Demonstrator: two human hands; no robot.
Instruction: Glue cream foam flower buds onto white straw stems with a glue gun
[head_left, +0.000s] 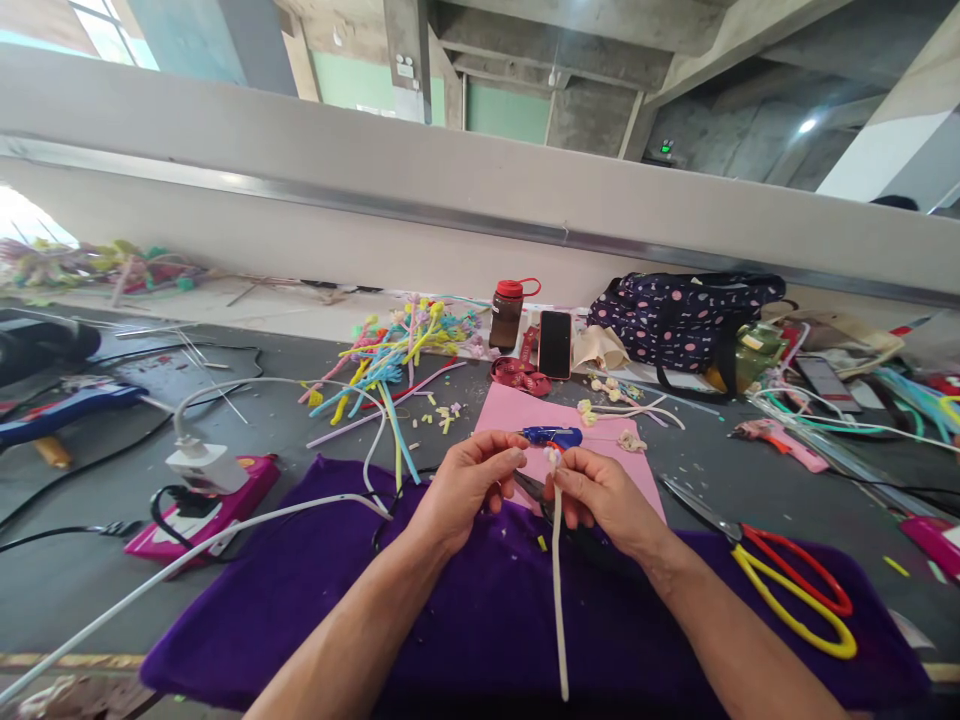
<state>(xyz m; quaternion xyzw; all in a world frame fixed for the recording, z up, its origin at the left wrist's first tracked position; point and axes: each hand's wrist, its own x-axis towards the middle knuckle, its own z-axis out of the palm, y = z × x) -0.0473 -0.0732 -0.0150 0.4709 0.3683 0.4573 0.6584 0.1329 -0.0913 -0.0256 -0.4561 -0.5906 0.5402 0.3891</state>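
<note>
My right hand (596, 490) pinches a white fuzzy stem, probably a pipe cleaner (558, 590), just below a small pale flower-like tip (553, 456). The stem hangs down over a purple cloth (480, 620). To its left, my left hand (476, 485) has thumb and fingers pressed together; whatever they hold, if anything, is too small to make out. Behind the hands a blue glue gun (553, 436) lies on a sheet of pink paper (622, 465). A dark metal tool (529, 486) shows partly between the hands.
Large scissors with red and yellow handles (795, 590) lie at the right. A pink power strip (251, 490) with a white plug (204, 465) sits left. Behind are coloured pipe cleaners (390, 360), a red-capped bottle (506, 318), a phone (555, 345) and a patterned bag (675, 320).
</note>
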